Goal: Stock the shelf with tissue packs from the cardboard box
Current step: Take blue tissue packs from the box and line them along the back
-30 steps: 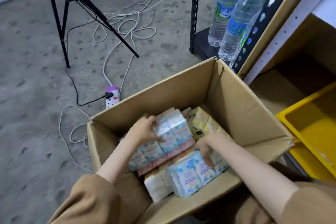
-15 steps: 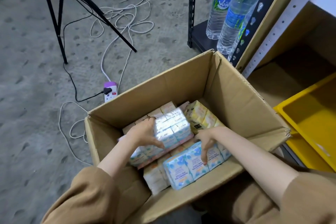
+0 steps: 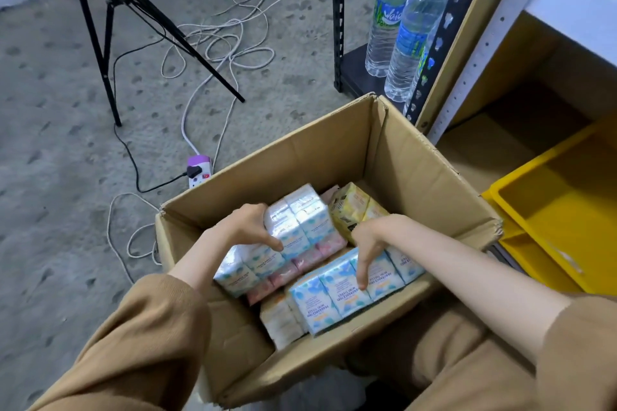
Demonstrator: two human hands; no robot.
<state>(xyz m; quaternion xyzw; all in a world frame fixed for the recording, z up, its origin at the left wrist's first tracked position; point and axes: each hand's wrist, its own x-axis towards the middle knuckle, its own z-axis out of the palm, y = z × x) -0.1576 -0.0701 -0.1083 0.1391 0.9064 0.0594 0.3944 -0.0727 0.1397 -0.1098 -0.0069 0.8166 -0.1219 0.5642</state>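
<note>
An open cardboard box (image 3: 417,160) sits on the floor in front of me, filled with tissue packs. My left hand (image 3: 248,225) grips a long blue-and-white tissue pack (image 3: 293,227) from its left side and holds it slightly raised. My right hand (image 3: 365,243) grips a second blue tissue pack (image 3: 340,290) near the box's front wall, fingers curled over its top. Pink packs (image 3: 310,259) lie between them and yellow packs (image 3: 350,207) sit at the back right. The wooden shelf (image 3: 494,140) is to the right.
A yellow plastic bin (image 3: 547,210) rests on the low shelf right of the box. Water bottles (image 3: 407,27) stand on a black rack behind the box. A tripod (image 3: 110,10), a power strip (image 3: 199,170) and loose cables lie on the concrete floor to the left.
Both packs have come up a little inside the box. My left hand has shifted its pack back and right, and my right hand has tightened over the front pack.
</note>
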